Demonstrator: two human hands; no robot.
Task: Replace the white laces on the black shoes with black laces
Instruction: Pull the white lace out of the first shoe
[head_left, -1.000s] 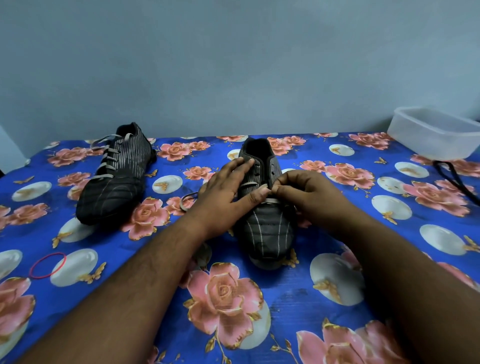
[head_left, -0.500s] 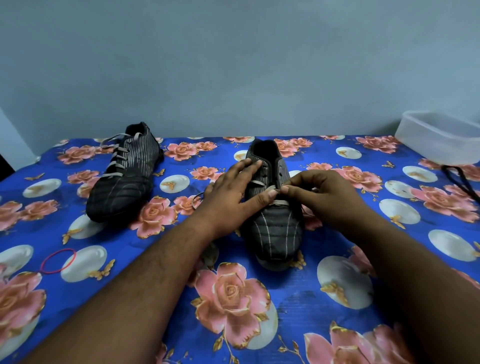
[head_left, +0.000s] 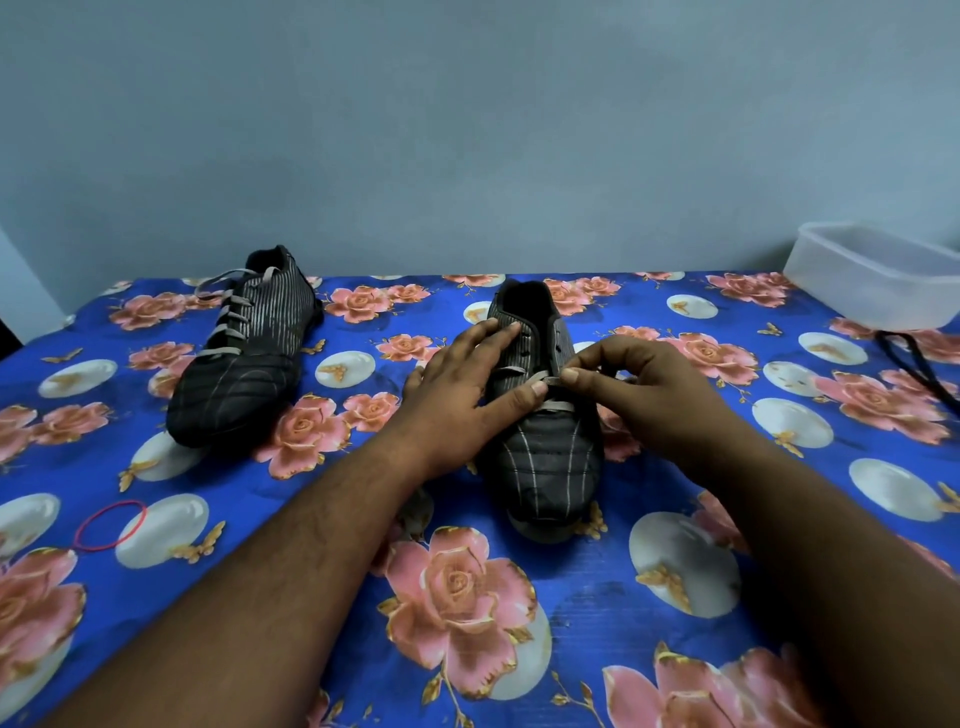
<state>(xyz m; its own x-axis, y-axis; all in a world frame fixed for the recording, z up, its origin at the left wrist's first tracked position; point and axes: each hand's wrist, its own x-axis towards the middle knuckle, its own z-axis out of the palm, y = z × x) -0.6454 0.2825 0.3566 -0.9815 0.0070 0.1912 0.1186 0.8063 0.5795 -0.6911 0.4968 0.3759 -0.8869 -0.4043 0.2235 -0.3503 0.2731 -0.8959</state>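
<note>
Taking the near shoe as my landmark and reading from the left: far to its left and a little toward me lies a red rubber band on the flowered cloth, and farther back on that side sits the other shoe, its white laces fully threaded. My left hand rests flat on the near shoe's left side, fingers straight and spread along the eyelet row, thumb lying across toward the white lace; it steadies and grips nothing. Just to the shoe's right, my right hand pinches that lace between thumb and forefinger at the right eyelet row, the other fingers curled. The upper eyelets look bare, so I judge the unlacing is partly done here. To do it well I pull the strand straight out along the eyelet's line, in short draws, while the flat hand keeps the shoe from sliding or tipping; yanking sideways could snag the tip. Well off to the right lies a black lace, trailing from beside a clear tub.
</note>
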